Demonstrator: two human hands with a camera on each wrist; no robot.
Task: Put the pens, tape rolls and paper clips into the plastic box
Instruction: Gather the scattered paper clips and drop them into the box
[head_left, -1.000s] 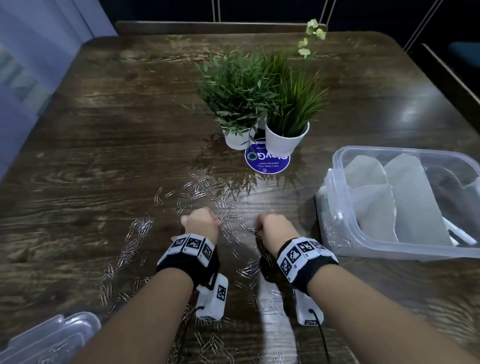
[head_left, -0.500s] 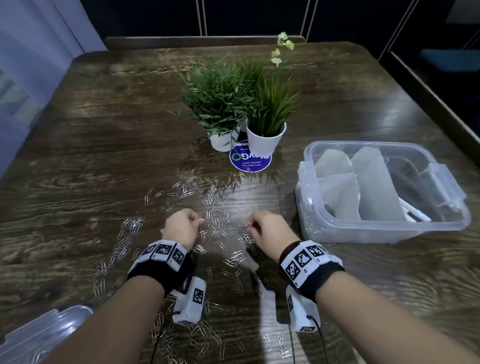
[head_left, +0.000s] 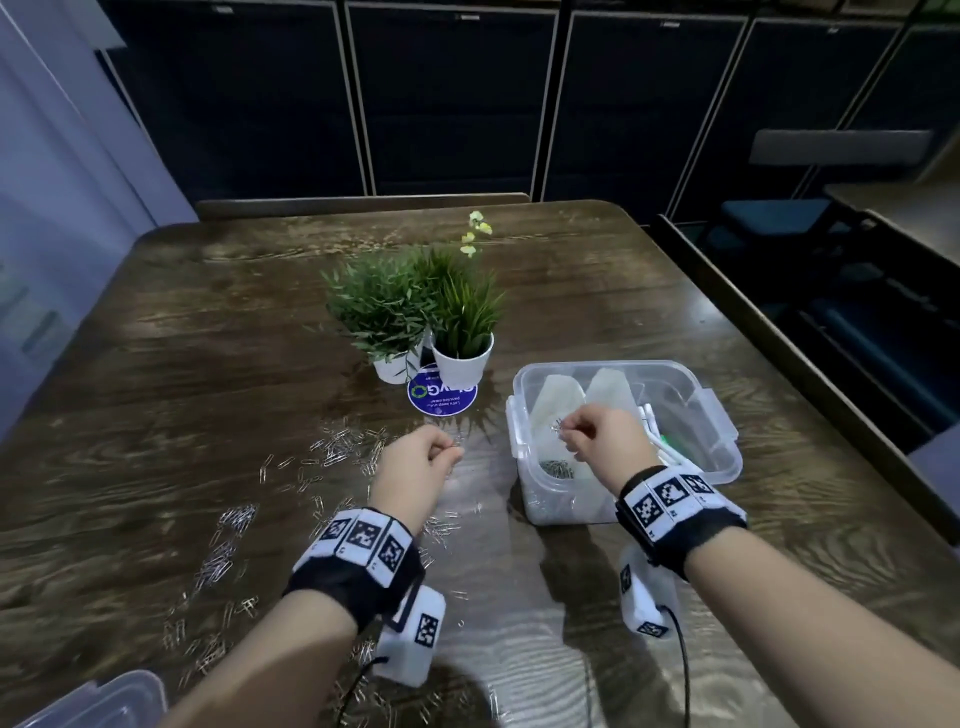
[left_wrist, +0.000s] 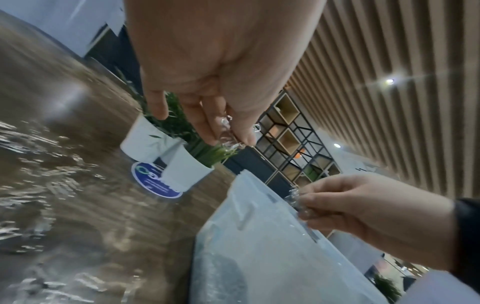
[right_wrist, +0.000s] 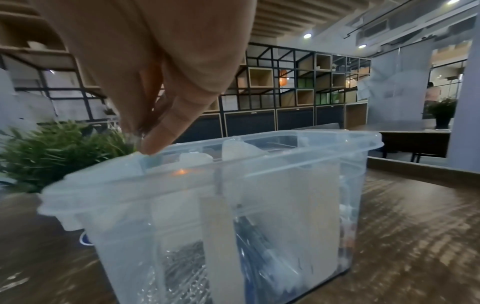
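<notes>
Paper clips (head_left: 332, 452) lie scattered over the near-left part of the wooden table (head_left: 208, 338), and a grey heap of them (head_left: 557, 468) already sits in the near-left compartment of the clear plastic box (head_left: 724, 415), which stands toward the table's right edge. The right hand (head_left: 605, 439) hangs over that compartment, thumb and fingertips pinched on a small bunch of clips (head_left: 557, 427). The left hand (head_left: 415, 467) is raised above the table just left of the box, fingers curled around a few clips (left_wrist: 228, 131). White pens (head_left: 655, 431) lie in the box's right compartment. Two potted plants (head_left: 415, 306) in white pots stand near the table's middle on a round blue sticker (head_left: 441, 397); its print is upside down and too blurred to read. A clear lid (head_left: 88, 699) lies at the near-left corner.
</notes>
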